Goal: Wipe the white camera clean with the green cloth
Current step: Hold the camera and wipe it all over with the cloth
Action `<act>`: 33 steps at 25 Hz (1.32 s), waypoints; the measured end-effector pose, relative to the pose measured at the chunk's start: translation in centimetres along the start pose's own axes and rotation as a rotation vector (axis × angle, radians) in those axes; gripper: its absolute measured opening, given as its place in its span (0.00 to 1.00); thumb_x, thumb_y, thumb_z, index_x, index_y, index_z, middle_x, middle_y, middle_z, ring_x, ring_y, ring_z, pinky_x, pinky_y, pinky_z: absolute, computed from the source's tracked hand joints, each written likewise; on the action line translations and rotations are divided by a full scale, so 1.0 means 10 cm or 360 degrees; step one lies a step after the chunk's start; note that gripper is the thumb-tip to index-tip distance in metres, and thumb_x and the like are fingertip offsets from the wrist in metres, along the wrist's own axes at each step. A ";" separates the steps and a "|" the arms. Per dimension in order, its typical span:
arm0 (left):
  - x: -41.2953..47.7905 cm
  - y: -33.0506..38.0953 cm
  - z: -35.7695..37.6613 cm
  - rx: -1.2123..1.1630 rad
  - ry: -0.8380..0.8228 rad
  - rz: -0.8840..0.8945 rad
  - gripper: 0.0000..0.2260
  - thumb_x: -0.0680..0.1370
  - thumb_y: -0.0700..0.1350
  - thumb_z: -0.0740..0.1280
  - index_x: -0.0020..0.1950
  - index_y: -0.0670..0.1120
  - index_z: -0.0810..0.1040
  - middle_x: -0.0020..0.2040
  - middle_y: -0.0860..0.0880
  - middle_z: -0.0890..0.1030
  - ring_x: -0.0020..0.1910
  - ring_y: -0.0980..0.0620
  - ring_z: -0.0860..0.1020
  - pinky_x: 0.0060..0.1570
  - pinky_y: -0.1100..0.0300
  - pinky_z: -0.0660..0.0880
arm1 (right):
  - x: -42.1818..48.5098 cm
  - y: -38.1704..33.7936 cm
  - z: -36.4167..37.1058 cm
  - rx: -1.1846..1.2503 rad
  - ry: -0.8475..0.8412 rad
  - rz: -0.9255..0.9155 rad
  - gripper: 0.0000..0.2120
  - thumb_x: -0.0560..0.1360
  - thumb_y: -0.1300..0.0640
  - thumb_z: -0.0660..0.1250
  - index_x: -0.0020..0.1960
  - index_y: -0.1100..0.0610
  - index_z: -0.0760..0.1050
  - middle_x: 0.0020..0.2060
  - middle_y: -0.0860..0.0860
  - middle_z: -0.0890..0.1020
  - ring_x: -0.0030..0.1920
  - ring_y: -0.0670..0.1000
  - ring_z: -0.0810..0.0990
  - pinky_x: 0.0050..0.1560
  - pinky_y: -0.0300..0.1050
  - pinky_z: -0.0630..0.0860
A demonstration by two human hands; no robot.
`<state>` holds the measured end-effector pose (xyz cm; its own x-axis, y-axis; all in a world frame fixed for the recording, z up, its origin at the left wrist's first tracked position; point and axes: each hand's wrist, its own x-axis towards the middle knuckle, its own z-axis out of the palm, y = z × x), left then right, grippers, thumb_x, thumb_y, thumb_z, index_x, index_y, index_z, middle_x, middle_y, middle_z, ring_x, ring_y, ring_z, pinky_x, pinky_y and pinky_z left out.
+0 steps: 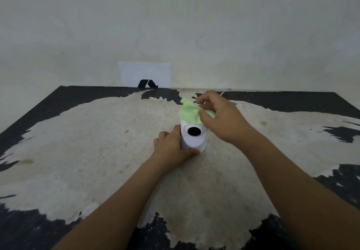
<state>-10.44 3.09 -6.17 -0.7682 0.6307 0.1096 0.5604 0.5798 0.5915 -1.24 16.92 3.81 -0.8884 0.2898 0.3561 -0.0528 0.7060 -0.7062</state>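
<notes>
The white camera (194,142), a small rounded body with a black oval lens facing me, stands upright in the middle of the table. My left hand (172,148) wraps its left side and base, thumb across the front bottom edge. My right hand (220,117) pinches the light green cloth (188,114) and presses it onto the top back of the camera. The cloth bunches up behind the camera head and hides its top. A thin white cable (224,92) shows behind my right hand.
The table (78,152) has a worn black top with a large pale peeled patch. A white paper with a black logo (145,74) leans on the wall at the table's far edge. The wall stands close behind.
</notes>
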 end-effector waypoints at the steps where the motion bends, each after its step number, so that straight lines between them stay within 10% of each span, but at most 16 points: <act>1: 0.00 0.01 0.00 0.0015 -0.0009 0.0001 0.35 0.62 0.69 0.66 0.64 0.57 0.62 0.51 0.56 0.70 0.50 0.52 0.61 0.47 0.54 0.56 | -0.03 -0.03 0.06 -0.0163 -0.0109 -0.0114 0.17 0.74 0.58 0.62 0.61 0.47 0.73 0.58 0.42 0.77 0.56 0.41 0.74 0.56 0.32 0.68; 6: 0.00 0.04 0.00 0.0124 0.0006 0.0004 0.36 0.60 0.71 0.63 0.64 0.57 0.64 0.52 0.55 0.72 0.49 0.52 0.61 0.46 0.54 0.56 | 0.05 -0.09 0.30 -0.0809 -0.0389 -0.0100 0.26 0.69 0.31 0.56 0.62 0.43 0.72 0.64 0.48 0.73 0.64 0.51 0.69 0.63 0.52 0.67; 10: 0.01 0.00 0.01 0.0059 -0.0017 -0.0026 0.38 0.61 0.70 0.64 0.66 0.58 0.57 0.59 0.52 0.74 0.49 0.52 0.61 0.46 0.53 0.57 | 0.25 -0.08 0.28 -0.0335 -0.0325 0.0303 0.34 0.68 0.25 0.48 0.45 0.53 0.75 0.42 0.50 0.80 0.43 0.50 0.77 0.40 0.47 0.69; 15: 0.01 0.00 0.03 0.0038 0.0028 0.0001 0.38 0.60 0.70 0.65 0.65 0.58 0.59 0.53 0.54 0.73 0.48 0.52 0.60 0.45 0.52 0.57 | 0.00 0.08 0.28 0.0161 -0.0211 0.0814 0.40 0.68 0.24 0.43 0.65 0.51 0.68 0.53 0.49 0.73 0.48 0.47 0.72 0.44 0.43 0.65; 19: 0.03 0.03 0.02 0.0090 0.0014 -0.0055 0.30 0.58 0.71 0.56 0.59 0.64 0.61 0.46 0.56 0.70 0.46 0.50 0.60 0.45 0.52 0.58 | -0.26 0.00 0.45 -0.0187 -0.0043 0.0324 0.41 0.68 0.25 0.45 0.74 0.47 0.55 0.74 0.53 0.61 0.70 0.55 0.62 0.64 0.45 0.61; 22: 0.10 0.06 0.05 0.0246 0.0015 -0.0140 0.22 0.62 0.68 0.51 0.53 0.65 0.65 0.57 0.48 0.75 0.53 0.44 0.69 0.50 0.47 0.63 | -0.21 -0.16 0.51 -0.0875 -0.0145 -0.0014 0.42 0.67 0.25 0.40 0.72 0.46 0.62 0.76 0.54 0.57 0.76 0.57 0.49 0.74 0.57 0.47; 26: 0.10 -0.01 0.11 0.0310 0.0037 -0.0103 0.35 0.60 0.70 0.60 0.64 0.59 0.65 0.62 0.50 0.75 0.60 0.44 0.68 0.53 0.46 0.64 | 0.17 -0.22 0.48 -0.1106 -0.0389 0.0015 0.39 0.66 0.25 0.43 0.57 0.49 0.78 0.62 0.55 0.75 0.64 0.57 0.69 0.60 0.55 0.66; 30: 0.04 -0.03 0.05 0.0049 0.0021 -0.0048 0.38 0.60 0.70 0.65 0.66 0.61 0.57 0.58 0.53 0.75 0.49 0.52 0.61 0.46 0.52 0.57 | 0.38 -0.13 0.36 -0.0500 -0.0335 0.0445 0.40 0.69 0.26 0.48 0.45 0.61 0.78 0.43 0.54 0.81 0.44 0.57 0.79 0.39 0.48 0.68; 33: 0.02 -0.03 0.04 0.0022 0.0011 -0.0008 0.37 0.61 0.69 0.66 0.66 0.60 0.58 0.54 0.54 0.73 0.49 0.52 0.60 0.46 0.52 0.57 | 0.21 -0.02 0.29 0.0223 -0.0159 0.0860 0.40 0.69 0.26 0.51 0.60 0.59 0.75 0.57 0.55 0.78 0.53 0.50 0.76 0.43 0.45 0.67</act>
<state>-10.64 3.27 -6.59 -0.7730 0.6244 0.1122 0.5609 0.5901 0.5807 -4.38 15.52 2.94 -0.8445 0.5186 -0.1336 0.3675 0.3797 -0.8490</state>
